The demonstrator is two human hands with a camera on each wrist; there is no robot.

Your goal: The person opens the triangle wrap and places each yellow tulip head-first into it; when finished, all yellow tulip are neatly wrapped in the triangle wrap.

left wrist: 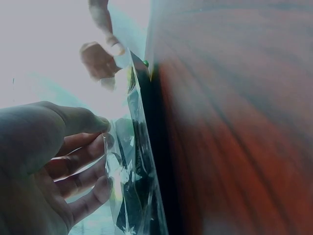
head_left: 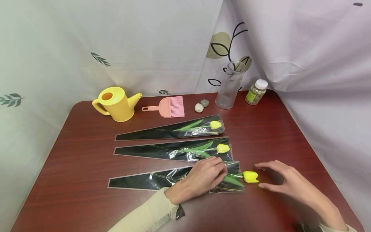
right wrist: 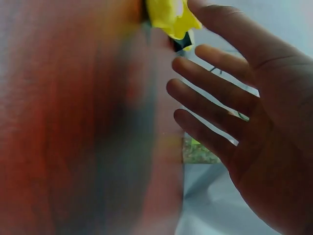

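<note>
— Reddish-brown wooden table (head_left: 87, 193), pale leaf-printed curtains hung behind. Hands first?

— Left hand (head_left: 203, 178) laid on the nearest sleeve (head_left: 162, 180), fingers curled, pinching the clear plastic near its wide mouth. Right hand (head_left: 285, 182) just beside the bloom, fingers spread and relaxed, gripping nothing; thumb tip close to the petals, contact hard to tell.

— Inside that sleeve?

— Yellow tulip (head_left: 250, 177), partly drawn out: bloom clear of the mouth and lying on the table, green leaves and stem inside under the left fingers. Long tapering wrapper, black backing, glossy crinkled front.

— Beyond it?

— Two more sleeves, middle sleeve (head_left: 150, 151) and far sleeve (head_left: 162, 131), lying roughly parallel, each with a yellow tulip fully inside, bloom at the wide end.

— Further out?

— Clear glass vase (head_left: 230, 85) upright at the back edge, seemingly holding nothing. Small jar (head_left: 256, 92) beside it, white lid, filled with something greenish and grainy. Two pebbles (head_left: 201, 105), pink brush (head_left: 168, 107), yellow watering can (head_left: 116, 103) to the left, contents not visible.
</note>
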